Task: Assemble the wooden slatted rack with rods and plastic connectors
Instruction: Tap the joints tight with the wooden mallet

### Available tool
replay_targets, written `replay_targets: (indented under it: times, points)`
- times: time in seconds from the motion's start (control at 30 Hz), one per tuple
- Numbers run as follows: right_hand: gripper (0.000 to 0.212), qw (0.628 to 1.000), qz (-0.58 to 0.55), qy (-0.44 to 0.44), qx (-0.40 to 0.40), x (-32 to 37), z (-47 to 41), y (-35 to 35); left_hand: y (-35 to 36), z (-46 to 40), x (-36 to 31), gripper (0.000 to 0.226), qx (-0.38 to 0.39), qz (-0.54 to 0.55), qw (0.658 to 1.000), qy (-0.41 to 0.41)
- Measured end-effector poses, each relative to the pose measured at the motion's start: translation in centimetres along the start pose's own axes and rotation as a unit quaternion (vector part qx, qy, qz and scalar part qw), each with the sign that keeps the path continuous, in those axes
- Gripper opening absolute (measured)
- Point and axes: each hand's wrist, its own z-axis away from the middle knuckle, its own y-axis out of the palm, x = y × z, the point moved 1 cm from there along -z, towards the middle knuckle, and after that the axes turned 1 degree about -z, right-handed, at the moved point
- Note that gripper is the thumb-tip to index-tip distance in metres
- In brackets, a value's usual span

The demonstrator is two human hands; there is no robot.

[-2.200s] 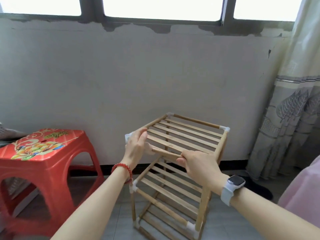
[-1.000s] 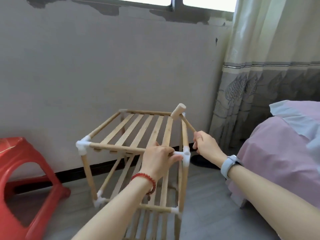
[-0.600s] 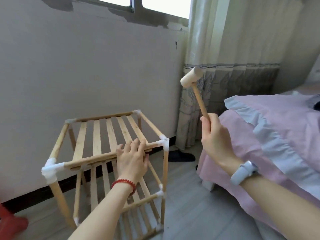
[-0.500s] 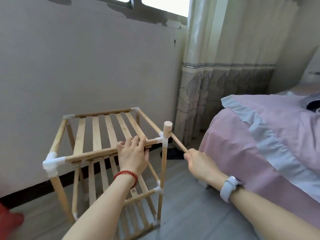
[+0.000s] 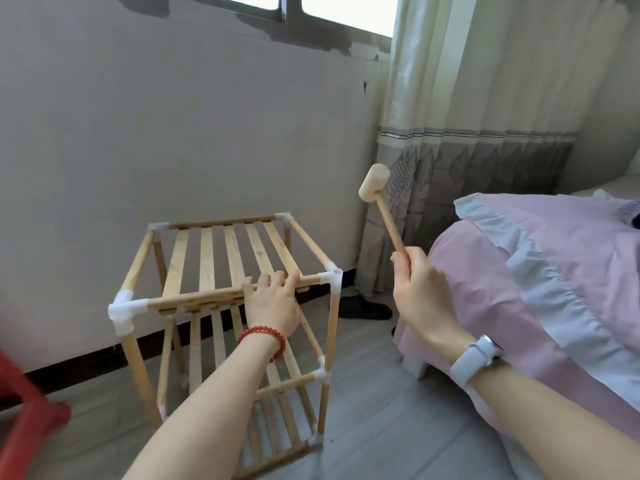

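Rack (image 5: 221,258) stands upright on the grey floor (image 5: 374,427), close to the wall (image 5: 173,133), three slatted tiers, white plastic connectors (image 5: 122,311) at the corners. Left hand (image 5: 272,303) rests on the front top rod (image 5: 207,297), fingers curled over it near the right corner connector (image 5: 331,277). Right hand (image 5: 420,289) grips the wooden mallet (image 5: 381,206) by the handle's lower end, head raised, up and right of that corner, not touching. Bed (image 5: 536,289) with pink cover to the right, red stool (image 5: 24,420) at lower left.

No legible text, labels or numbers anywhere.
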Motion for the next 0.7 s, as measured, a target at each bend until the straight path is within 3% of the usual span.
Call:
replay_targets:
  times: [0.07, 0.13, 0.17, 0.2, 0.3, 0.33, 0.37, 0.43, 0.47, 0.5, 0.6, 0.63, 0.7]
  points:
    - [0.025, 0.999, 0.013, 0.017, 0.029, -0.2, 0.4, 0.3, -0.2, -0.1, -0.1, 0.052, 0.003, -0.004, 1.000, -0.004]
    - [0.029, 0.971, 0.116, 0.085, 0.191, -1.2, 1.7, 1.8, -0.3, 0.0, -0.3, 0.055, 0.018, -0.003, 1.000, -0.009]
    - [0.031, 0.961, 0.137, 0.094, 0.220, -1.4, 1.7, 2.0, -0.2, 0.0, -0.4, 0.056, 0.020, -0.003, 1.000, -0.011]
    - [0.032, 0.968, 0.121, 0.093, 0.201, -1.5, 1.2, 1.9, -0.2, -0.1, -0.6, 0.056, 0.023, -0.005, 1.000, -0.013]
    - [0.026, 0.999, 0.015, 0.001, 0.031, -0.7, -0.5, 0.3, -0.4, -0.6, -0.8, 0.057, 0.037, -0.001, 0.999, -0.020]
    - [0.024, 0.999, 0.012, -0.018, 0.024, -0.6, -0.5, 0.3, -0.3, -0.6, -0.8, 0.056, 0.036, -0.001, 0.999, -0.021]
    - [0.023, 0.998, 0.019, -0.008, 0.053, -0.7, -0.3, 0.6, -0.4, -0.7, -0.7, 0.056, 0.033, -0.002, 0.999, -0.021]
    - [0.027, 0.971, 0.109, 0.053, 0.208, -1.6, 0.8, 1.7, -0.3, -0.5, -0.7, 0.056, 0.038, -0.003, 0.999, -0.022]
    - [0.030, 0.960, 0.134, 0.062, 0.239, -1.8, 0.9, 1.7, -0.3, -0.5, -0.7, 0.057, 0.040, -0.003, 0.999, -0.023]
    - [0.031, 0.964, 0.127, 0.063, 0.226, -1.9, 0.6, 1.5, -0.2, -0.5, -0.8, 0.057, 0.040, -0.004, 0.999, -0.023]
    - [0.027, 0.998, 0.017, -0.011, 0.058, -0.9, -0.8, -0.3, -0.3, -0.7, -0.9, 0.055, 0.046, -0.007, 0.999, -0.025]
    - [0.024, 0.999, -0.001, -0.026, 0.041, -0.7, -0.7, -0.6, -0.3, -0.7, -0.9, 0.055, 0.047, -0.006, 0.999, -0.026]
    - [0.022, 0.990, 0.039, 0.019, 0.136, -0.6, 0.3, 0.2, -0.4, -0.6, -0.9, 0.054, 0.048, -0.010, 0.998, -0.026]
